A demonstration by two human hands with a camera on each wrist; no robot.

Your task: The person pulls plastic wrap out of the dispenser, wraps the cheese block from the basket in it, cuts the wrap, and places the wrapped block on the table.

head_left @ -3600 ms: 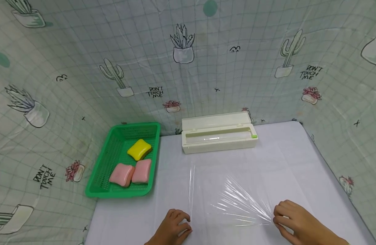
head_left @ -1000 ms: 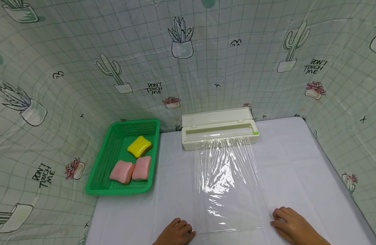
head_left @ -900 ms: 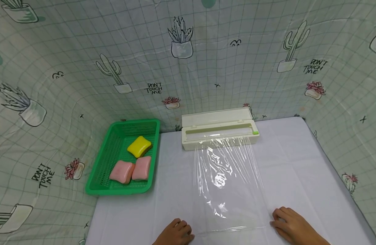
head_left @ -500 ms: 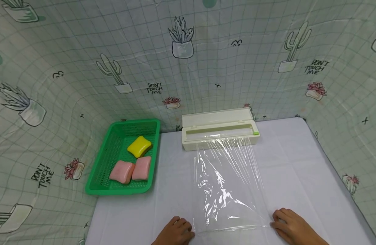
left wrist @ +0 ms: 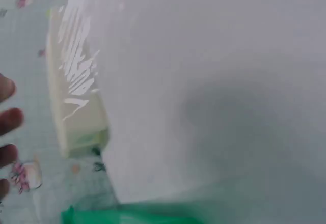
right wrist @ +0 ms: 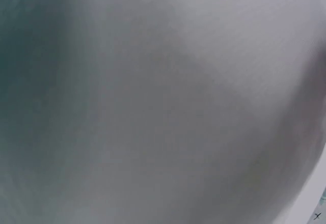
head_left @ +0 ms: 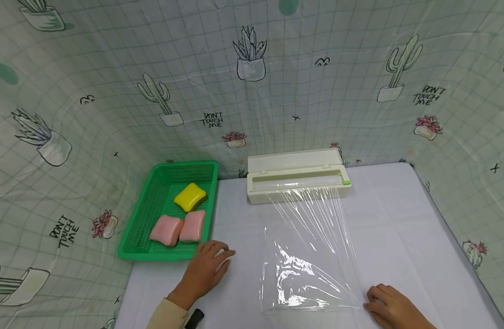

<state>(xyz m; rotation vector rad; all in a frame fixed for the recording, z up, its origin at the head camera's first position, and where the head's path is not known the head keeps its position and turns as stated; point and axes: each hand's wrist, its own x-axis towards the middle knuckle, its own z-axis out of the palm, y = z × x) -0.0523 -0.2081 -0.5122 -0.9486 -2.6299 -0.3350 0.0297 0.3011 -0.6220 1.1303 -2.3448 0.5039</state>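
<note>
As the head view shows me, the right hand [head_left: 393,307] pinches the clear film [head_left: 307,269], which leads from the white box [head_left: 257,198]; the left hand [head_left: 206,270] is released near the green basket [head_left: 133,255]. The left wrist view shows fingers [left wrist: 10,121] apart; the right one is blurred.

Three blocks [head_left: 190,197], one basket [head_left: 149,256], one box [head_left: 259,197]

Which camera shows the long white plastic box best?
The head view: the long white plastic box and its raised lid show clearly, end to end. The left wrist view catches it blurred; the right wrist view shows none.
</note>
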